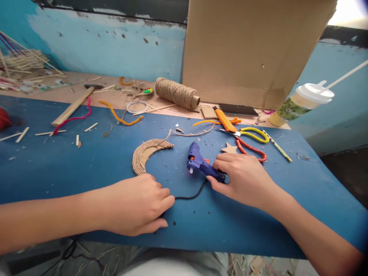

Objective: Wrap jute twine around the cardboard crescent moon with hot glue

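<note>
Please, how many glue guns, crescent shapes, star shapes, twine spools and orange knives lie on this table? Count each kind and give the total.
glue gun: 1
crescent: 1
star: 1
twine spool: 1
orange knife: 1
Total: 5

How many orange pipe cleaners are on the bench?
3. One wavy orange pipe cleaner lies left of the jute twine spool, one short curl sits behind it, one long strand lies under the orange utility knife. More may hide in clutter.
</note>
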### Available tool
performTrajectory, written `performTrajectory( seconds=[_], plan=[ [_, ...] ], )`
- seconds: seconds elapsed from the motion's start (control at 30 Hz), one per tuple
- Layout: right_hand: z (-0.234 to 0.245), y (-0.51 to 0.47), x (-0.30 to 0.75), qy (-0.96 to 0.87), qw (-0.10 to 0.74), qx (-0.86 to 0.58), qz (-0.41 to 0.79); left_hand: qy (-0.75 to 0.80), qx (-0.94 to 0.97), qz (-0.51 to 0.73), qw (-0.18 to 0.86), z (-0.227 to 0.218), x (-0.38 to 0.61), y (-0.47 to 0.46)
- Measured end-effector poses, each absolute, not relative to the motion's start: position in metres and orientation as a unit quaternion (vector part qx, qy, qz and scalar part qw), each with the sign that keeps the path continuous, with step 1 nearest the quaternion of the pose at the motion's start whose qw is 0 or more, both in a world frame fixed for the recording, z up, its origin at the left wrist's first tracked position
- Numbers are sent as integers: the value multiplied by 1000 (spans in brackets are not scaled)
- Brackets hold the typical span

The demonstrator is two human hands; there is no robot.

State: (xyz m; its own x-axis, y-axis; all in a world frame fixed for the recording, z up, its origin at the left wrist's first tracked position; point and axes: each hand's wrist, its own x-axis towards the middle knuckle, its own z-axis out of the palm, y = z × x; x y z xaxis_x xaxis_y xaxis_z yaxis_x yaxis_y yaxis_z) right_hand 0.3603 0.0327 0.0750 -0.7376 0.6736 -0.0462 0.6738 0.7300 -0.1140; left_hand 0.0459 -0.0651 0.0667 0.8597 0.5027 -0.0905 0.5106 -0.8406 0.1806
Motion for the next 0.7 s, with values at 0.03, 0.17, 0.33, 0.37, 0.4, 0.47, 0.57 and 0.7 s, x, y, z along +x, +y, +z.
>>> performTrajectory(
  seconds=[0.03, 0.17, 0.33, 0.37, 0.4, 0.47, 0.57, 0.7],
  plan=[
    [75, 32, 359, 923, 2, 379, -65, 273, 956, -39, 104, 66, 47, -70],
    [82, 31, 357, 874, -14, 462, -151, 326, 923, -95, 182, 79, 37, -80],
    [95, 43, 363, 815, 34, 544, -199, 385, 862, -147, 295, 97, 25, -84],
    [96, 46, 367, 804, 54, 551, -218, 392, 850, -161, 312, 98, 23, -85],
    [97, 48, 373, 792, 69, 556, -243, 396, 839, -176, 329, 99, 22, -86],
    [99, 50, 385, 770, 85, 564, -286, 403, 817, -201, 360, 100, 17, -88],
    [101, 45, 402, 758, 91, 576, -290, 425, 784, -228, 392, 99, 2, -93],
    [99, 32, 407, 803, 52, 554, -213, 460, 755, -244, 399, 101, -23, -98]
  ],
)
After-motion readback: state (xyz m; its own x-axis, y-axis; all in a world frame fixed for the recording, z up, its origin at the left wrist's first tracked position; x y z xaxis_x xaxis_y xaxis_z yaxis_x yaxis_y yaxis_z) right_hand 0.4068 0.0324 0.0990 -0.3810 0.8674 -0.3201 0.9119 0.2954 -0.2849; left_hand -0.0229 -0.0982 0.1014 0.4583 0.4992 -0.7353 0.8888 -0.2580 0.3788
